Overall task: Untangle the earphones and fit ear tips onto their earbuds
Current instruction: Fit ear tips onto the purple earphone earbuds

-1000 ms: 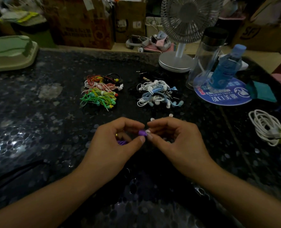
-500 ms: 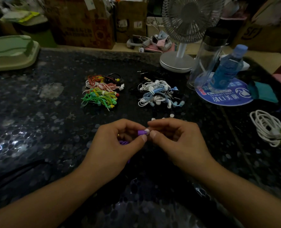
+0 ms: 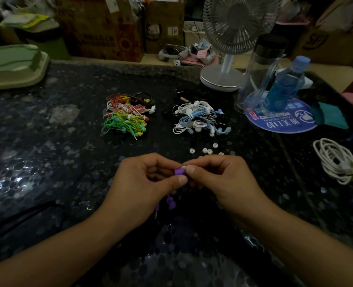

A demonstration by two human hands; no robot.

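Observation:
My left hand [image 3: 142,183] pinches a purple earbud [image 3: 179,172] between thumb and fingers. Against the earbud's tip sits a small white ear tip [image 3: 183,167], pinched by my right hand [image 3: 223,179]. The purple cable and its plug [image 3: 167,204] hang down below my left hand. Several loose white ear tips [image 3: 207,150] lie on the dark table just beyond my hands. Farther back lie a colourful pile of earphones [image 3: 126,117] on the left and a white and blue pile of earphones [image 3: 198,119] on the right.
A desk fan [image 3: 223,77], a clear glass bottle [image 3: 260,71] and a blue plastic bottle [image 3: 283,88] on a round blue mat [image 3: 285,123] stand back right. A coiled white cable [image 3: 334,160] lies at the right, a green tray [image 3: 12,65] far left.
Both hands stay together over the same spot. The white ear tip now sits tighter against the end of the purple earbud; the piles have not moved.

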